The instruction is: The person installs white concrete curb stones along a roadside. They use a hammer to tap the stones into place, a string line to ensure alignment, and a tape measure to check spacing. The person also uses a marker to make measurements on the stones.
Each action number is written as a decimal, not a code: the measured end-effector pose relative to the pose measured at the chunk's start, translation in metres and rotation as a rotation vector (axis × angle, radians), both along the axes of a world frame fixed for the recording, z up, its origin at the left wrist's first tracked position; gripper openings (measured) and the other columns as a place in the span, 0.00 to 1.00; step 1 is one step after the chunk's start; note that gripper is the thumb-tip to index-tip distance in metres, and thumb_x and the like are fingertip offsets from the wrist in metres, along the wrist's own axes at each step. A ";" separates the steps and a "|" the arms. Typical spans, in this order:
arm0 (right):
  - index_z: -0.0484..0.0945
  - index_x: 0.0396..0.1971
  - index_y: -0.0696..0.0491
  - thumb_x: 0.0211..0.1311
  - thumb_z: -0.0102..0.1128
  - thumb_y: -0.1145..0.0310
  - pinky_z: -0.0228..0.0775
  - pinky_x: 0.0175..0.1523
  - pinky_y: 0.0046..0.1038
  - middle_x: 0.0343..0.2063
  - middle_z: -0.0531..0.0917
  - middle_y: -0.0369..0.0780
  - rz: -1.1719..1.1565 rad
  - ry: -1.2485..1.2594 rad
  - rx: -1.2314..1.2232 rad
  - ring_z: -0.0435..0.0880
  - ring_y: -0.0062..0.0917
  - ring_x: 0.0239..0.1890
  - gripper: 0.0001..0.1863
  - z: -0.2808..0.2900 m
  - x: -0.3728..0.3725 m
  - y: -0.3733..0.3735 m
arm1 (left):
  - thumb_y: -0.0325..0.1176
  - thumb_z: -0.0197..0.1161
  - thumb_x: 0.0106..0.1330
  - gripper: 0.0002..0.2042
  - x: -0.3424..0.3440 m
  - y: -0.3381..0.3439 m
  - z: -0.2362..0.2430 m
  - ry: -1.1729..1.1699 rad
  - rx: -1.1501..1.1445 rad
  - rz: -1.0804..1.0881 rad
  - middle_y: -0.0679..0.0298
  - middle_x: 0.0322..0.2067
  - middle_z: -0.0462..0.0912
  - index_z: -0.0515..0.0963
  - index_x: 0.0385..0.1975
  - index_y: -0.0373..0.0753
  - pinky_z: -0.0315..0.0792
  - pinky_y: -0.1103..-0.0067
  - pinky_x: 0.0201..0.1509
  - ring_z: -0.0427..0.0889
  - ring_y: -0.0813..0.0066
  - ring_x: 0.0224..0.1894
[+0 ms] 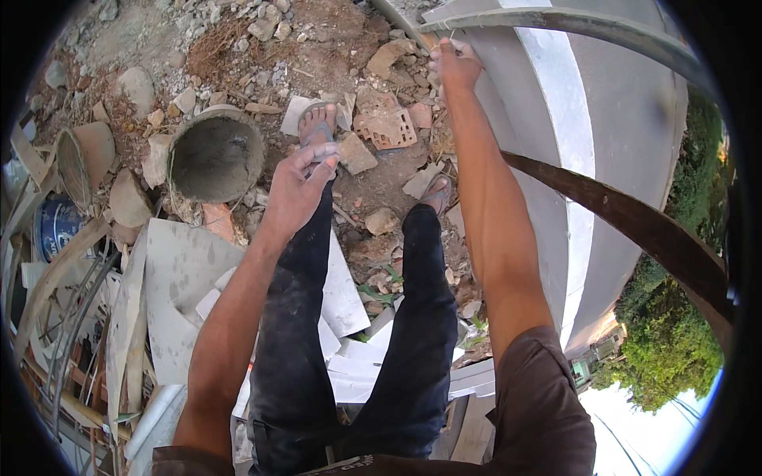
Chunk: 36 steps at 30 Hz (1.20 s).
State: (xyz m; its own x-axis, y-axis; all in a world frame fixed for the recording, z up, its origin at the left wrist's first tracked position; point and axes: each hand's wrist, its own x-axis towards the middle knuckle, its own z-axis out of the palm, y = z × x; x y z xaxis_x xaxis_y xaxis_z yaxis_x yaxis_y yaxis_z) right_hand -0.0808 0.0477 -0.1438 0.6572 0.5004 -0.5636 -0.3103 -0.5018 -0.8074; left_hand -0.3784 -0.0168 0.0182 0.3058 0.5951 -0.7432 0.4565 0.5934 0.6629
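My left hand (300, 190) is held above my left foot, its thumb and fingers closed together. Whatever it may pinch is too small to make out. Stretched farther ahead, my right hand (457, 67) is closed beside the grey wall (508, 87). A thin light sliver shows at its fingertips, but its kind cannot be told. Just past that hand, a narrow straight strip (401, 22) runs along the foot of the wall. To the left of my left hand, a round bucket (255, 155) holds grey mortar.
Broken bricks (385, 119), stones and rubble cover the ground around my sandalled feet. At left lie a tipped bucket (95, 151), a blue paint pail (55, 226) and a pale sheet (178, 293). A dark wooden pole (611, 202) and a grey pole (571, 20) cross the wall.
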 end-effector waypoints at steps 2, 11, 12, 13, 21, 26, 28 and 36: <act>0.78 0.42 0.60 0.66 0.64 0.69 0.73 0.24 0.23 0.24 0.84 0.42 0.223 -0.148 -0.089 0.79 0.21 0.19 0.11 -0.002 0.008 -0.022 | 0.40 0.60 0.72 0.19 0.022 0.013 -0.021 -0.012 0.044 -0.055 0.64 0.43 0.85 0.78 0.55 0.33 0.73 0.82 0.42 0.81 0.82 0.40; 0.82 0.31 0.57 0.61 0.66 0.68 0.73 0.35 0.30 0.21 0.84 0.40 0.431 -0.379 -0.130 0.83 0.26 0.23 0.07 0.008 0.012 -0.069 | 0.39 0.66 0.61 0.16 0.169 0.083 -0.123 -0.095 0.319 0.133 0.57 0.33 0.88 0.85 0.45 0.38 0.78 0.74 0.43 0.86 0.70 0.35; 0.81 0.31 0.57 0.60 0.66 0.69 0.73 0.35 0.30 0.22 0.84 0.41 0.466 -0.400 -0.112 0.82 0.26 0.23 0.07 0.010 0.013 -0.068 | 0.39 0.66 0.61 0.15 0.183 0.089 -0.132 -0.084 0.343 0.146 0.56 0.33 0.88 0.85 0.44 0.38 0.78 0.74 0.43 0.86 0.70 0.35; 0.81 0.31 0.57 0.60 0.66 0.69 0.73 0.35 0.30 0.22 0.84 0.42 0.502 -0.421 -0.096 0.82 0.27 0.23 0.07 0.012 0.014 -0.067 | 0.38 0.66 0.60 0.15 0.197 0.095 -0.136 -0.075 0.364 0.159 0.56 0.33 0.88 0.86 0.43 0.38 0.78 0.74 0.43 0.86 0.69 0.35; 0.80 0.33 0.59 0.62 0.65 0.70 0.73 0.37 0.29 0.24 0.84 0.41 0.579 -0.457 -0.047 0.81 0.24 0.26 0.07 0.034 0.005 -0.060 | 0.45 0.71 0.50 0.21 0.252 0.125 -0.159 0.189 0.363 0.142 0.46 0.34 0.87 0.85 0.35 0.33 0.80 0.66 0.46 0.88 0.54 0.41; 0.80 0.32 0.60 0.59 0.65 0.70 0.75 0.42 0.32 0.27 0.86 0.47 0.570 -0.451 -0.067 0.85 0.31 0.31 0.08 0.031 -0.002 -0.055 | 0.43 0.69 0.51 0.19 0.260 0.127 -0.159 0.307 0.367 0.168 0.46 0.31 0.86 0.85 0.32 0.32 0.80 0.66 0.45 0.88 0.53 0.39; 0.81 0.33 0.61 0.60 0.64 0.70 0.76 0.43 0.32 0.28 0.86 0.49 0.605 -0.527 -0.097 0.86 0.34 0.33 0.09 0.030 -0.007 -0.052 | 0.42 0.68 0.52 0.18 0.260 0.128 -0.164 0.314 0.413 0.178 0.46 0.31 0.86 0.85 0.32 0.32 0.80 0.65 0.44 0.87 0.52 0.38; 0.83 0.36 0.58 0.58 0.63 0.68 0.75 0.44 0.34 0.32 0.86 0.48 0.695 -0.361 -0.064 0.85 0.39 0.34 0.10 0.010 -0.005 -0.058 | 0.42 0.71 0.54 0.16 0.229 0.132 -0.156 0.056 0.343 0.045 0.54 0.26 0.86 0.84 0.30 0.33 0.77 0.69 0.35 0.84 0.64 0.28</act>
